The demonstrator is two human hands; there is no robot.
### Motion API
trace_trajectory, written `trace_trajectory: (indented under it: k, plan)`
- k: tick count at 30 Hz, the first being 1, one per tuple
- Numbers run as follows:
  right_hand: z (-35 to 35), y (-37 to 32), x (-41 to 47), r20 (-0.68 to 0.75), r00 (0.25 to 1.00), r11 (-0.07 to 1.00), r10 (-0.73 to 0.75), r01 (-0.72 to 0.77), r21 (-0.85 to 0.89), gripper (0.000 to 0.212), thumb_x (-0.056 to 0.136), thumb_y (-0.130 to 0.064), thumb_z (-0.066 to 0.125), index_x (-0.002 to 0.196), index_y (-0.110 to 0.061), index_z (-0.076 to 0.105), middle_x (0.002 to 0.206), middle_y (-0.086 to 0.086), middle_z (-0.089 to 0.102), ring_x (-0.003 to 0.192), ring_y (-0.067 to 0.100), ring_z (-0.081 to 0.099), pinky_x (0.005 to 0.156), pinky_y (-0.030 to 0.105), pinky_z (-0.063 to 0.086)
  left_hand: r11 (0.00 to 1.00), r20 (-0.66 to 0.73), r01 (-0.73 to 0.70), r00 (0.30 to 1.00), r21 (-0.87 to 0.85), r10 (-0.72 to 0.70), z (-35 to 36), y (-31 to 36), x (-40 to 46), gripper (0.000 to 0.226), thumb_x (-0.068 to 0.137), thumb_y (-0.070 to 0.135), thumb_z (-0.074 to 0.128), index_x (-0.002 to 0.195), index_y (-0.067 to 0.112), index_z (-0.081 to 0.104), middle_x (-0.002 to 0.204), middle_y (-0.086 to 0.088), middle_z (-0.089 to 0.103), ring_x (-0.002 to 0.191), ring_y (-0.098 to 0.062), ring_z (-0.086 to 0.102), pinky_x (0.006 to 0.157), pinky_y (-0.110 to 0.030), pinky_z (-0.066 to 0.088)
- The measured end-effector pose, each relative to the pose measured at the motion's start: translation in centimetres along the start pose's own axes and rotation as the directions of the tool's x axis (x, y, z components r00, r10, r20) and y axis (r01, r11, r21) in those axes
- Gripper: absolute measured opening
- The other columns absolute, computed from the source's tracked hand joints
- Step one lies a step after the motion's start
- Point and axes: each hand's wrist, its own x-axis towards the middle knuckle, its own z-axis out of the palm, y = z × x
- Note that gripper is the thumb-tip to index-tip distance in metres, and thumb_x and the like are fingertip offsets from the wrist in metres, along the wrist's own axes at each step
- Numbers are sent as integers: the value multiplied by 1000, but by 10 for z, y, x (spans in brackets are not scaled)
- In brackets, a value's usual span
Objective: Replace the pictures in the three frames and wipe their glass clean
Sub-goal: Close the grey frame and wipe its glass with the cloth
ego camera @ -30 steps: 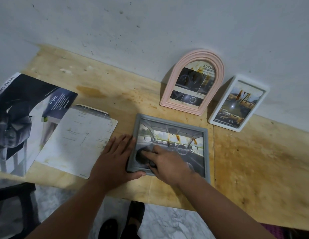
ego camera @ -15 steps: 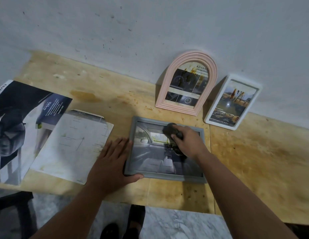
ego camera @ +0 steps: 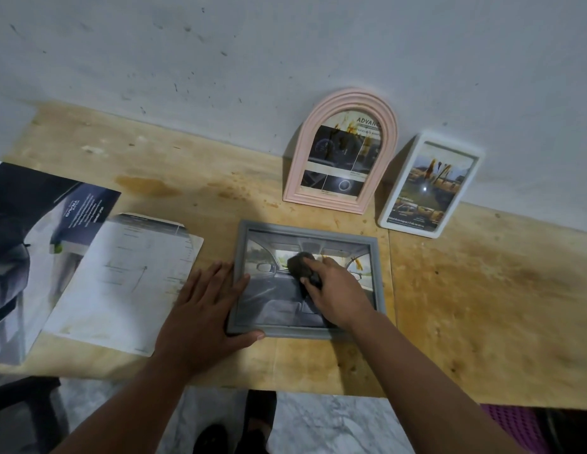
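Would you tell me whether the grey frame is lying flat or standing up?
Lying flat: the grey frame rests face-up on the wooden table, left hand steadying its edge.

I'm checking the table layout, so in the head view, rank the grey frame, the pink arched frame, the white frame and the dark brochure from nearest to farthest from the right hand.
From the right hand:
1. Grey frame, flat on the table, directly under the hand.
2. Pink arched frame, leaning on the wall behind it.
3. White frame, leaning on the wall, farther right.
4. Dark brochure, at the table's far left.
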Motion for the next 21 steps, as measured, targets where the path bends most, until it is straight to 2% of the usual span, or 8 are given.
trace_trajectory:
  k: [3, 5, 7, 9, 11, 17, 21]
  plan:
    - [-8, 3, -14, 132, 991, 998, -36, 28, 64, 44, 101, -33, 57, 145, -29, 54, 122, 5, 63, 103, 28, 63, 85, 39, 54, 1000, 0, 1, 1000, -2, -1, 0, 0, 0, 104, 81, 92, 43, 161, 26, 33, 168, -13, 28, 159, -27, 17, 126, -54, 19]
    - [-20, 9, -17, 238, 971, 964, -37, -28, 263, 40, 100, -30, 61, 140, -31, 60, 117, 2, 71, 94, 21, 69, 84, 39, 58, 1000, 5, 2, 1000, -1, -2, 0, -1, 1, 105, 81, 92, 42, 162, 26, 31, 169, -12, 26, 159, -27, 15, 127, -54, 18]
    - [-31, 15, -8, 184, 983, 926, 12, -81, 369, 38, 99, -29, 63, 137, -34, 63, 113, 0, 75, 94, 18, 71, 87, 41, 59, 1000, 3, 3, 1000, -1, -3, 0, -1, 1, 106, 81, 93, 42, 162, 26, 29, 169, -12, 26, 159, -27, 16, 126, -55, 19]
    - [-33, 22, 7, 18, 997, 951, 69, -71, 301, 41, 99, -31, 62, 140, -33, 60, 126, 3, 71, 111, 24, 67, 97, 40, 54, 1000, 4, 8, 1000, 1, -8, 0, 0, 1, 110, 81, 93, 41, 163, 22, 26, 168, -12, 27, 159, -27, 18, 126, -55, 20]
    - [-24, 23, 17, -65, 995, 982, 73, -60, 182, 46, 100, -33, 59, 145, -30, 54, 133, 8, 65, 119, 30, 61, 99, 41, 51, 1000, 6, 14, 1000, 5, -14, 0, 0, 1, 113, 81, 93, 40, 164, 19, 24, 169, -12, 26, 159, -27, 17, 126, -54, 20]
    - [-1, 15, -8, -39, 999, 1000, -14, 14, 3, 48, 103, -33, 52, 150, -31, 45, 120, 6, 57, 101, 30, 60, 80, 39, 52, 1000, 18, 15, 1000, 13, -15, -1, 0, 0, 114, 81, 93, 39, 164, 17, 21, 170, -11, 23, 160, -25, 14, 127, -53, 17]
    - [3, 8, -43, 48, 997, 998, -61, 62, -17, 49, 103, -35, 53, 151, -33, 44, 129, 0, 57, 109, 24, 60, 87, 38, 54, 1000, 23, 17, 1000, 7, -17, -1, 0, 0, 116, 81, 94, 39, 165, 17, 17, 171, -10, 21, 160, -25, 12, 128, -52, 15]
